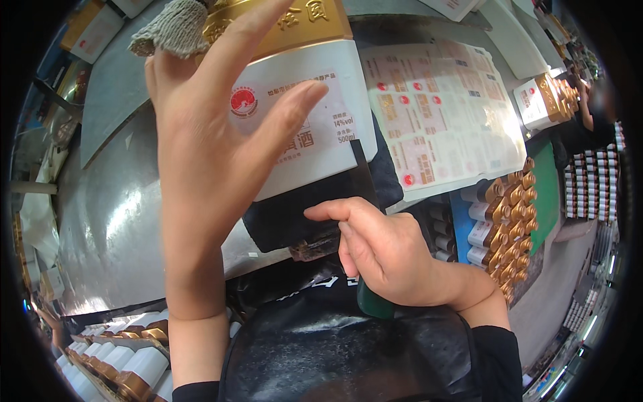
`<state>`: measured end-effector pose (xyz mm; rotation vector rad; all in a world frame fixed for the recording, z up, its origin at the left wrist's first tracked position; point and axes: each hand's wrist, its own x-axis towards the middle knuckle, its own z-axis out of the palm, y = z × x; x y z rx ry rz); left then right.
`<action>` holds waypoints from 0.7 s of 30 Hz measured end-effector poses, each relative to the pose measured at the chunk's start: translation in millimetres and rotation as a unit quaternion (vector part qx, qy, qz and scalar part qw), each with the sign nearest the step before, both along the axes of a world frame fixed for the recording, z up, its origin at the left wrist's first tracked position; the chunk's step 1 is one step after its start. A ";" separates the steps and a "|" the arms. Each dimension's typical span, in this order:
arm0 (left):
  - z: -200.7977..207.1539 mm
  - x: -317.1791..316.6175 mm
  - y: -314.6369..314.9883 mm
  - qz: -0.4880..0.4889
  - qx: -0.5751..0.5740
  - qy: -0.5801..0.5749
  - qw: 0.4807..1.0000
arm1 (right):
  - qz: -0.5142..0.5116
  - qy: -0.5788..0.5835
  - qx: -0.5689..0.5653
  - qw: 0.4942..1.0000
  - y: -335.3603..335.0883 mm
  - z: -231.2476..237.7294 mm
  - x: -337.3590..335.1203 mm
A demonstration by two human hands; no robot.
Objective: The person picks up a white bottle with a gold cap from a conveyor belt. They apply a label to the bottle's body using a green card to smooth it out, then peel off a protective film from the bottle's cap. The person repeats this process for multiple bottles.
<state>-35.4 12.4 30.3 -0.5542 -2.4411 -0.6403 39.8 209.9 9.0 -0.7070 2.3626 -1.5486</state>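
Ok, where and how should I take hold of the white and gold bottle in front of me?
I'd grip the white and gold bottle by the two long sides of its white body, coming down from above. It lies with its printed face up, so those sides offer opposing surfaces, and a grip there should mostly avoid pressing on that face.

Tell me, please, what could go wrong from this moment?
First, the left hand is over the printed front of the white-and-gold bottle, so its thumb might rub the print. Second, the right hand grips a green handle near the bottle's lower end; a slip could knock or scratch it. Third, the label sheet lies close beside, so a careless arm might shift it.
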 end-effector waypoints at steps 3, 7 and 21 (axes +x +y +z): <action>-5.8 -8.2 5.7 0.004 0.071 0.010 0.997 | 0.005 -0.002 -0.003 1.000 0.1 0.5 0.3; 6.4 -6.9 32.2 0.056 0.184 -0.030 0.981 | 0.012 0.004 -0.006 1.000 1.6 -1.8 -1.8; 9.0 -9.7 28.1 0.028 -0.111 0.115 0.987 | 0.004 0.001 -0.021 1.000 0.9 -1.6 -1.1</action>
